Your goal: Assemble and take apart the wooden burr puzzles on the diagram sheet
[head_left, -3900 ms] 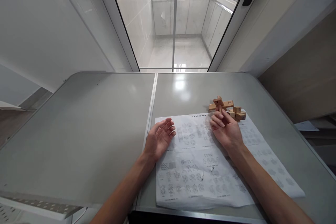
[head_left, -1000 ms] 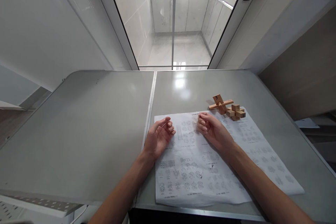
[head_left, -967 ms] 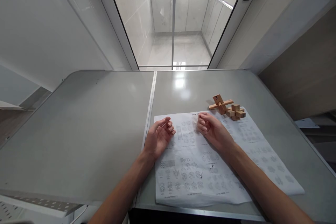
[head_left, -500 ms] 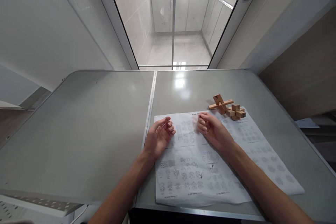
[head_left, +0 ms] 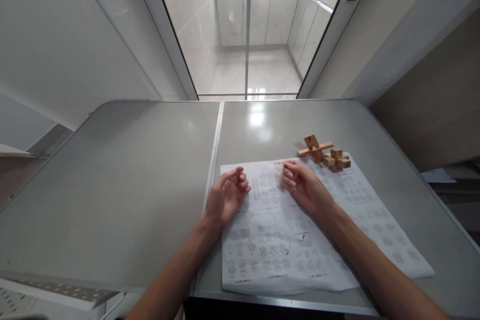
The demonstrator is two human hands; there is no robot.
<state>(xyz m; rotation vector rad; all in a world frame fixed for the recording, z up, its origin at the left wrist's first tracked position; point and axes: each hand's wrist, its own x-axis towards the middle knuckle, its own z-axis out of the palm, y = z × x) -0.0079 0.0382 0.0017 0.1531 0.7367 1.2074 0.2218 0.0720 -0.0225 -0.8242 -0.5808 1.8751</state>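
Where the left hand (head_left: 226, 196) is seen: curled loosely wide.
Right hand (head_left: 302, 185): curled narrow.
Printed sheet (head_left: 270, 255): spread beneath both.
Wooden blocks (head_left: 336, 162): grouped beyond the right hand.

Your white sheet (head_left: 277, 219) bears rows of grey diagrams (head_left: 251, 248) and black captions (head_left: 278, 276). Far right, your left wooden cross (head_left: 315, 149) is orange-brown with a black mark (head_left: 309, 139); the right block cluster (head_left: 336, 161) shows paler tan ends. Your table (head_left: 150, 185) is grey, its seam (head_left: 216, 142) silver.
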